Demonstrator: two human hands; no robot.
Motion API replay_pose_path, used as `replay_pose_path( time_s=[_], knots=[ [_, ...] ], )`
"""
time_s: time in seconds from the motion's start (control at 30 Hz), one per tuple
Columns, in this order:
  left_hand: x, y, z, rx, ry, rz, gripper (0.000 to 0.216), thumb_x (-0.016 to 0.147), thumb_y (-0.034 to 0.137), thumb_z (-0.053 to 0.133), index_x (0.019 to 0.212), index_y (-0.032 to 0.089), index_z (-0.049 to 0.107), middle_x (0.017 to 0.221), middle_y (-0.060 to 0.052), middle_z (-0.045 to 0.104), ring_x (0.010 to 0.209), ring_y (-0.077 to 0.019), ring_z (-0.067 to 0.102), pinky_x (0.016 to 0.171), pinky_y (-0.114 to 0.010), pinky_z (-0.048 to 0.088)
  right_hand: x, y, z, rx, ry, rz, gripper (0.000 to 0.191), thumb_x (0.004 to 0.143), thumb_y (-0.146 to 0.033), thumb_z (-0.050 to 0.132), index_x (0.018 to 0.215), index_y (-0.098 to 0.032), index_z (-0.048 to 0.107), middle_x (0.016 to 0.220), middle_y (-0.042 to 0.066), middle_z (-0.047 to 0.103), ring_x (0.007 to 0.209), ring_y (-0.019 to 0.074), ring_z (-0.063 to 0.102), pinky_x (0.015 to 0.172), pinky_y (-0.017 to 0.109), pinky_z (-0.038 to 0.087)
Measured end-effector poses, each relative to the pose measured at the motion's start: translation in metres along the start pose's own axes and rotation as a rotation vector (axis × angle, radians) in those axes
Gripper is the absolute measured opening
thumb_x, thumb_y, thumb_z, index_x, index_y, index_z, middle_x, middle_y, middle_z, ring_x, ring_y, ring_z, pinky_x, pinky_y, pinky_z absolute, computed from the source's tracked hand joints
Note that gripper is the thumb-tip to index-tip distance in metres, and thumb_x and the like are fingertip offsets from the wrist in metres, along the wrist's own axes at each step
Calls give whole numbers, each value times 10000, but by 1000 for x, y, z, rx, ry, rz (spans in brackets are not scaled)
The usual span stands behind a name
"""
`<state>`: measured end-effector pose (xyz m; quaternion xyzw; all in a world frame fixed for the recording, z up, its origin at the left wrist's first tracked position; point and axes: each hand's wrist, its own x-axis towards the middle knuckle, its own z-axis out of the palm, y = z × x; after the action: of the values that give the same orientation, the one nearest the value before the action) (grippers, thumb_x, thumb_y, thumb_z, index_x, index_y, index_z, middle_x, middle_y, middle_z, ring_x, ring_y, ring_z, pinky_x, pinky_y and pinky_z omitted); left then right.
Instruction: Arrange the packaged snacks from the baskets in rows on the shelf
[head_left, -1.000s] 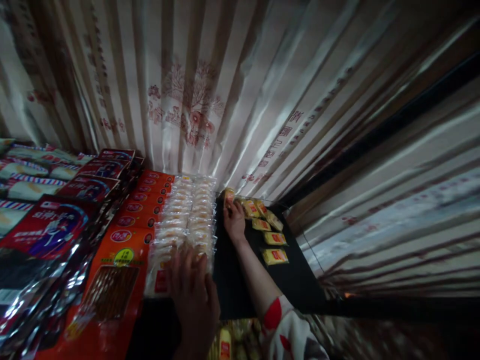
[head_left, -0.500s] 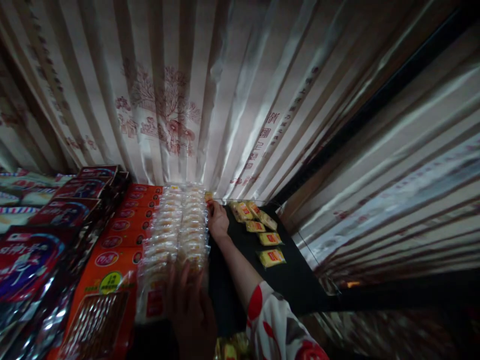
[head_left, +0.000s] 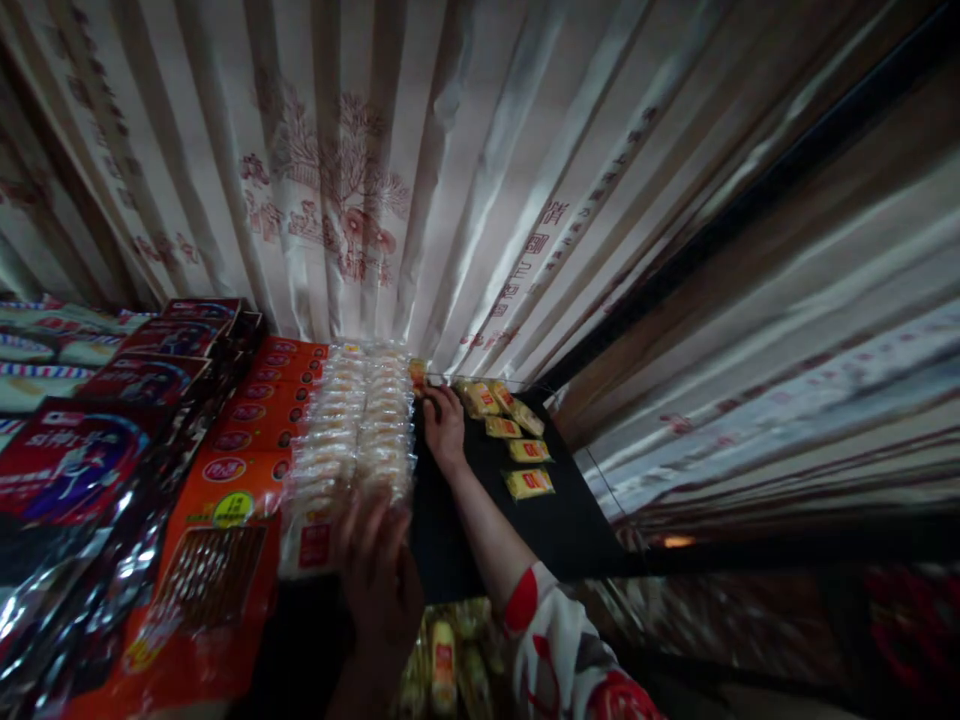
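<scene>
My right hand [head_left: 445, 428] is over the black shelf surface, just right of a small yellow wrapped snack packet [head_left: 418, 376] by the curtain. Its fingers are loosely bent and apart, with nothing visible in them. That packet stands beside the far end of two rows of clear-wrapped pale snacks [head_left: 386, 420]. Dim and blurred, my left hand [head_left: 379, 565] hangs above the near end of those rows, fingers spread and holding nothing I can see. Several more yellow snack packets [head_left: 529, 451] lie to the right of my right forearm.
A pleated printed curtain [head_left: 480, 200] rises behind the shelf. Orange snack packs [head_left: 225, 480] and dark red packs [head_left: 82, 450] stand in rows on the left. Below the shelf's near edge, more yellow packets [head_left: 443, 660] are heaped. A dark bar [head_left: 675, 245] runs diagonally at the right.
My right hand has drawn slightly right, away from the yellow packet at the curtain, which stays there. The view has tipped down, showing more of the heaped packets below.
</scene>
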<state>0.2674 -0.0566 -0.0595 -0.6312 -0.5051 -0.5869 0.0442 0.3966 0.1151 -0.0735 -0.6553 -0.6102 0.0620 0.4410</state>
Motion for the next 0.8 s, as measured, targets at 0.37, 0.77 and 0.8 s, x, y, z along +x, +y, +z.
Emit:
replay_pose_path(
  time_s=[0.37, 0.77, 0.8],
  knots=[
    [-22, 23, -27, -246, -242, 185, 307, 830, 46, 392, 1063, 151, 564, 1088, -115, 632, 1116, -182, 554, 904, -364, 495, -190, -12, -150, 294, -127, 359, 307, 875, -389, 458, 1062, -181, 584, 890, 62, 682, 757, 165, 645, 698, 274, 516],
    [-184, 25, -33, 215, -825, -353, 442, 795, 117, 413, 1188, 145, 614, 1291, -175, 546, 1227, -377, 463, 1055, -576, 339, -267, 19, -120, -48, -701, 213, 448, 777, -205, 432, 1186, -199, 615, 1221, 111, 614, 1140, 228, 559, 994, 325, 400],
    [-185, 17, -28, 195, -825, -373, 440, 794, 115, 395, 1167, 130, 629, 1266, -193, 561, 1204, -392, 481, 1035, -595, 351, -269, 19, -113, -86, -699, 243, 442, 776, -200, 431, 1173, -186, 623, 1212, 122, 617, 1132, 232, 564, 990, 327, 403]
  ],
)
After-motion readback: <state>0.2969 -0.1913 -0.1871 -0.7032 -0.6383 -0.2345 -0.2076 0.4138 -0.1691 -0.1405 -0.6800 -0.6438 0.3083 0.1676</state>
